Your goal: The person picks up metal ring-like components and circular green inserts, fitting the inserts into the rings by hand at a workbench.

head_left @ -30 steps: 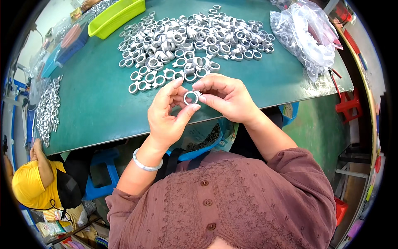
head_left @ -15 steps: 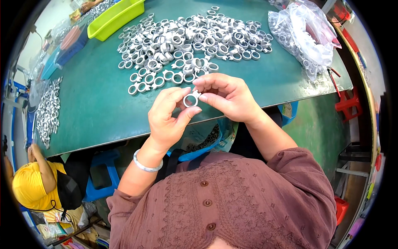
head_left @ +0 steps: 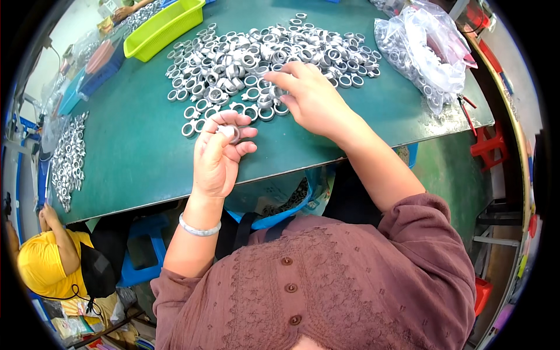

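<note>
Between the thumb and fingers of my left hand [head_left: 217, 153] is a small grey metal ring [head_left: 235, 135], held low over the near part of the table. My right hand [head_left: 312, 96] is over the near edge of a big pile of similar metal rings [head_left: 251, 55], many with a small lug on the side. Its fingers are apart, and I see nothing held in them. Whether the fingertips touch the rings cannot be made out. A few rings [head_left: 188, 129] lie just beyond my left hand.
On the green table [head_left: 128, 128] stand a yellow-green basket [head_left: 163, 32] and a clear plastic bag of rings [head_left: 423, 58]. Red-handled pliers [head_left: 468, 114] lie near the right edge. Smaller parts [head_left: 69, 157] are heaped at left, near a person in yellow [head_left: 49, 262]. A lined blue tub [head_left: 274, 198] sits below the edge.
My hands have parted. The left has drawn back leftward with the ring and turned palm up; the right has let go of the ring and reached forward to the pile.
</note>
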Demonstrator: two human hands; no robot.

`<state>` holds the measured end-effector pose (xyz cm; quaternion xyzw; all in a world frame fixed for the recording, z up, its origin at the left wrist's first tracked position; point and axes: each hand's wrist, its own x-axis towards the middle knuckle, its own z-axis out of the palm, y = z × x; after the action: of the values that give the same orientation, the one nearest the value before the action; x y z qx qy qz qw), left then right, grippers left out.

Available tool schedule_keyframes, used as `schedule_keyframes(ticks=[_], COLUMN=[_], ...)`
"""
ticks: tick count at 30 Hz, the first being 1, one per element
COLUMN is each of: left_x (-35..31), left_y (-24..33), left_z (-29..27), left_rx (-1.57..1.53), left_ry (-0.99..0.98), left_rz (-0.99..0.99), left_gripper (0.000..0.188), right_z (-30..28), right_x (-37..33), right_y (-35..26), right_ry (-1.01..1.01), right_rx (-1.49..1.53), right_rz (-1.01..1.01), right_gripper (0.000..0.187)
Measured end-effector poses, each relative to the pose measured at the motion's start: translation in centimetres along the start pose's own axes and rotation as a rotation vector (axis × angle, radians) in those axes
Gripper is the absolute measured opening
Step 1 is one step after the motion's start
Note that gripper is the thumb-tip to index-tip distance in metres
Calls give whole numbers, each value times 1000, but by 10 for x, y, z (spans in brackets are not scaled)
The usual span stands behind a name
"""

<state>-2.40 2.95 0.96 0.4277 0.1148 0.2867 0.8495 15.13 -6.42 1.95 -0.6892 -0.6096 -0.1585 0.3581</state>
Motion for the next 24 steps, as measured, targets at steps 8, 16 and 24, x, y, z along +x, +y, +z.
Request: schedule_keyframes(ticks=[8, 16, 24], left_x=[0, -2, -3], left_y=[-6, -8, -19], left_z=[-4, 8, -5], left_rx=[184, 288, 559], left_ry=[-25, 31, -91], left_rz=[-7, 85, 338], left_gripper=[19, 19, 17], right_z=[-9, -12, -1], right_x=[9, -3, -16], right_y=[7, -13, -26], right_ry=[-184, -310, -279], right_rx=[27, 1069, 1300], right_rz=[-14, 415, 485], right_gripper=[16, 10, 14])
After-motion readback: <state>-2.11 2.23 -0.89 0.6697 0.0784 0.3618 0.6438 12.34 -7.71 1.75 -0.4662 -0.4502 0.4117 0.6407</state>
